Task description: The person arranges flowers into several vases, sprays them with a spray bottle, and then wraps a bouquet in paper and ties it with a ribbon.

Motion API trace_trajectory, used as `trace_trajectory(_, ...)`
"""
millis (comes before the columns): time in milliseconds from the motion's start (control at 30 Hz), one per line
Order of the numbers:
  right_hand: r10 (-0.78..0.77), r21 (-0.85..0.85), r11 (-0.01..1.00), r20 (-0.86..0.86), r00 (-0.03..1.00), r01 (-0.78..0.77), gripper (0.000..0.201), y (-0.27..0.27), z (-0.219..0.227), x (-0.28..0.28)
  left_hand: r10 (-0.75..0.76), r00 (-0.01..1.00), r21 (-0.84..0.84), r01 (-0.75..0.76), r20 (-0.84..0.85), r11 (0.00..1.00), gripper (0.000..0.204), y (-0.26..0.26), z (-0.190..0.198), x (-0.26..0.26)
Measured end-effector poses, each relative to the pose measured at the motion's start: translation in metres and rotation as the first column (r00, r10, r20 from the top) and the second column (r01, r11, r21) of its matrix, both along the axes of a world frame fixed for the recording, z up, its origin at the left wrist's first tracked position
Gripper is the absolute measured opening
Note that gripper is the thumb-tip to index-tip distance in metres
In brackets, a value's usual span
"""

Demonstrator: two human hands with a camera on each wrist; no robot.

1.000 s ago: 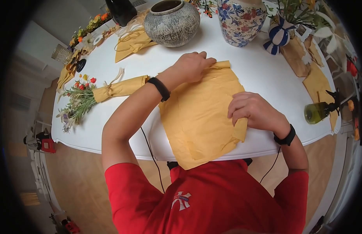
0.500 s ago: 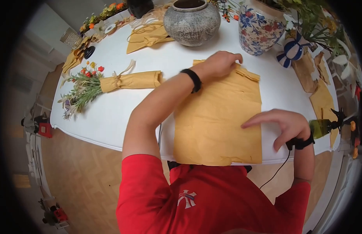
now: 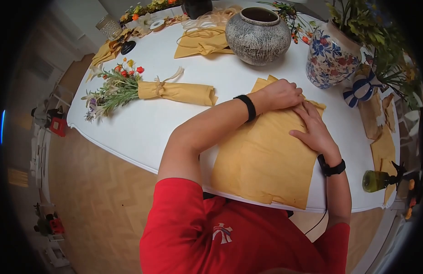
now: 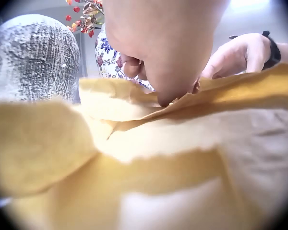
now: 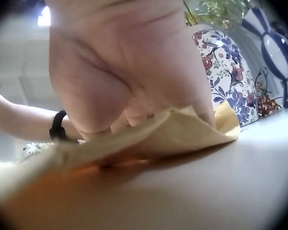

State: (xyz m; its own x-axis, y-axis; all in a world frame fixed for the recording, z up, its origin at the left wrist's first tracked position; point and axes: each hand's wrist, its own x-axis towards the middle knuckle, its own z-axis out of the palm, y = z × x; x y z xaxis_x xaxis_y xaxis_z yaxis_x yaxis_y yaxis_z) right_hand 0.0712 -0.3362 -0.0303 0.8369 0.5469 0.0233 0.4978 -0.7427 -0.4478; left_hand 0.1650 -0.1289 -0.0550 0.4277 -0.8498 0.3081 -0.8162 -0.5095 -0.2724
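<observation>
A sheet of yellow-brown paper (image 3: 271, 160) lies on the white table, its lower edge at the table's front edge. At its top the left hand (image 3: 281, 95) has curled fingers that pinch the folded paper edge; the left wrist view shows the fingertips at the creased fold (image 4: 134, 103). Beside it the right hand (image 3: 314, 130) rests on the paper with its fingers extended toward the left hand and the thumb apart. In the right wrist view the paper's side edge (image 5: 182, 127) lifts a little under the palm. The fingertips are partly hidden.
A paper-wrapped flower bundle (image 3: 175, 92) lies at the left. Behind stand a grey textured pot (image 3: 258, 39) and a floral vase (image 3: 331, 59). A blue-and-white ornament (image 3: 360, 90), a wooden board (image 3: 370, 119) and a green spray bottle (image 3: 376, 181) are at the right.
The right hand let go of the paper's side, lifted off, and came down near the left hand at the top. The paper's rolled right side now lies spread out. The head view has shifted.
</observation>
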Motion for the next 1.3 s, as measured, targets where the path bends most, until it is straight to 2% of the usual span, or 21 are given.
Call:
trace_trajectory(67, -0.024, -0.127, 0.992, 0.01, 1.0, 0.025, 0.092, -0.004, -0.001, -0.002, 0.082, 0.994, 0.03, -0.08, -0.071, 0.996, 0.022, 0.008, 0.004, -0.001)
trace_trajectory(167, -0.012, -0.191, 0.982, -0.084, 0.996, -0.005, 0.116, -0.01, -0.002, 0.005, 0.162, 0.924, -0.063, -0.195, -0.345, 0.979, 0.048, 0.025, 0.009, 0.0)
trace_trajectory(200, -0.016, -0.215, 0.977, -0.082, 0.996, -0.002, 0.12, -0.011, 0.001, 0.005, 0.201, 0.842, 0.019, -0.221, -0.501, 0.975, 0.072, 0.032, 0.02, -0.001)
trace_trajectory(267, -0.015, -0.258, 0.966, -0.077, 0.997, -0.005, 0.129, -0.011, 0.008, 0.008, 0.205, 0.811, 0.011, -0.238, -0.548, 0.971, 0.088, 0.047, 0.018, -0.003)
trace_trajectory(300, 0.009, -0.293, 0.956, -0.076, 0.997, -0.031, 0.14, -0.015, 0.004, 0.012, 0.252, 0.813, 0.063, -0.258, -0.526, 0.964, 0.093, 0.05, 0.016, -0.003)
trace_trajectory(367, 0.018, -0.345, 0.938, -0.06, 0.998, -0.038, 0.144, -0.019, 0.0, 0.016, 0.348, 0.812, 0.165, -0.307, -0.468, 0.937, 0.103, 0.056, 0.002, -0.003)
trace_trajectory(467, 0.031, -0.394, 0.918, -0.06, 0.998, -0.052, 0.148, -0.022, -0.001, 0.015, 0.344, 0.789, 0.139, -0.32, -0.508, 0.937, 0.112, 0.061, -0.008, -0.002)
trace_trajectory(667, 0.012, -0.402, 0.915, -0.073, 0.997, -0.04, 0.148, -0.017, 0.001, 0.014, 0.303, 0.804, 0.093, -0.299, -0.511, 0.95, 0.109, 0.064, -0.004, -0.008)
trace_trajectory(800, -0.021, -0.401, 0.916, -0.067, 0.998, -0.008, 0.143, -0.014, 0.009, 0.011, 0.215, 0.888, 0.003, -0.234, -0.407, 0.972, 0.101, 0.065, -0.006, -0.01)
trace_trajectory(933, -0.003, -0.299, 0.954, -0.05, 0.999, -0.012, 0.132, -0.013, 0.012, 0.006, 0.14, 0.935, -0.124, -0.189, -0.324, 0.974, 0.097, 0.065, 0.008, -0.028)
trace_trajectory(1000, -0.021, -0.256, 0.967, -0.029, 0.999, 0.013, 0.128, -0.014, 0.009, 0.003, 0.135, 0.938, -0.111, -0.179, -0.32, 0.978, 0.095, 0.065, 0.021, -0.037)
trace_trajectory(1033, -0.035, -0.226, 0.974, 0.001, 0.999, 0.034, 0.117, -0.012, 0.013, -0.001, 0.125, 0.942, -0.106, -0.165, -0.313, 0.981, 0.094, 0.065, 0.028, -0.039)
trace_trajectory(1133, -0.05, -0.106, 0.993, 0.017, 0.999, 0.051, 0.106, -0.015, 0.017, -0.001, 0.14, 0.945, -0.08, -0.17, -0.296, 0.982, 0.09, 0.067, 0.038, -0.048)
trace_trajectory(1167, -0.072, -0.038, 0.996, 0.115, 0.991, 0.077, 0.09, -0.018, 0.017, -0.002, 0.128, 0.948, -0.086, -0.159, -0.293, 0.983, 0.089, 0.067, 0.041, -0.051)
trace_trajectory(1300, -0.217, 0.276, 0.943, 0.078, 0.973, 0.188, 0.078, -0.03, 0.037, 0.002, 0.077, 0.938, -0.153, -0.136, -0.338, 0.979, 0.086, 0.067, 0.053, -0.059)
